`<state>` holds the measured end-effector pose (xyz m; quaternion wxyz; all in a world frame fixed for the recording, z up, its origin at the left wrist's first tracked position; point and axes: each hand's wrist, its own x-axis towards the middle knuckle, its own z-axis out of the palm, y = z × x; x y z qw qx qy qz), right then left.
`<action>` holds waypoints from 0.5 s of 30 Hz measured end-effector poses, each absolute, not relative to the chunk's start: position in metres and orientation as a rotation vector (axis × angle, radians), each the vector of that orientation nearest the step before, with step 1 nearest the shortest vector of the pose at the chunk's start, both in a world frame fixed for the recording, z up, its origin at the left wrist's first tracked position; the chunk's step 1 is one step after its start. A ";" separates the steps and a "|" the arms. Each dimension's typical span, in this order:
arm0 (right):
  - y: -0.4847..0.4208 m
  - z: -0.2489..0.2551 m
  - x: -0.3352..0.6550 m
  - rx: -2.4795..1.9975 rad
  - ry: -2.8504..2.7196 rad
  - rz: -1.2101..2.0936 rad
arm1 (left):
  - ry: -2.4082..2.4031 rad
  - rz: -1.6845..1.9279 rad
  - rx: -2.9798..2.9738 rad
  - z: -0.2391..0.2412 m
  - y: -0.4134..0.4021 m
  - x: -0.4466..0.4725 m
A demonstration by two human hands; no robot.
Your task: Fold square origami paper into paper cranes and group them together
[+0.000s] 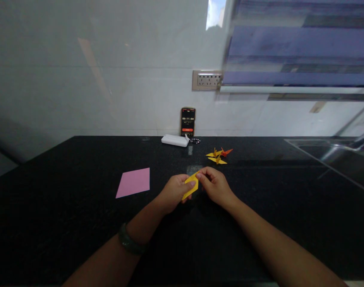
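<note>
Between my two hands is a small piece of folded yellow paper (pixel 191 189), held just above the dark counter. My left hand (pixel 176 191) grips its left side, thumb on top and fingers underneath. At its upper right corner, the thumb and fingertips of my right hand (pixel 214 184) pinch the edge. A flat sheet of pink paper (pixel 134 182) lies on the counter to the left of my hands. Beyond my right hand sit several folded paper cranes: a yellow crane (pixel 218 160) in front, with another yellow one and an orange crane (pixel 226 152) behind.
A phone (pixel 187 121) showing a running timer leans against the tiled wall. Before it lies a white power bank (pixel 175 140) with a beaded strap (pixel 195 140). A sink (pixel 349 157) is set into the black counter (pixel 65 207) at right. A socket panel (pixel 207 80) is on the wall.
</note>
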<state>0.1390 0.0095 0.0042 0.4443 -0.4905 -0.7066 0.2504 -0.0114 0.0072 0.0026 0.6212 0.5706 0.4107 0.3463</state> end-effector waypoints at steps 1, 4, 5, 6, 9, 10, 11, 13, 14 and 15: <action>0.009 0.004 0.139 -1.217 -1.751 0.618 | 0.938 0.798 1.306 0.002 0.007 -0.012; 0.010 0.004 0.139 -1.204 -1.747 0.611 | 0.933 0.794 1.294 0.003 0.007 -0.012; 0.010 0.004 0.139 -1.195 -1.741 0.615 | 0.931 0.793 1.291 0.003 0.007 -0.012; 0.010 0.004 0.140 -1.187 -1.731 0.624 | 0.930 0.792 1.288 0.004 0.007 -0.012; 0.012 0.002 0.140 -1.180 -1.690 0.667 | 0.965 0.806 1.304 0.004 0.007 -0.010; 0.012 0.000 0.140 -1.181 -1.679 0.678 | 1.004 0.817 1.321 0.004 0.007 -0.009; 0.013 -0.001 0.139 -1.182 -1.670 0.684 | 1.048 0.830 1.344 0.003 0.007 -0.008; 0.014 -0.005 0.139 -1.175 -1.656 0.682 | 1.135 0.859 1.402 0.000 0.008 -0.006; 0.015 -0.007 0.139 -1.170 -1.652 0.676 | 1.154 0.873 1.437 -0.003 0.008 -0.005; 0.015 -0.008 0.139 -1.167 -1.648 0.667 | 1.169 0.882 1.476 -0.005 0.009 -0.005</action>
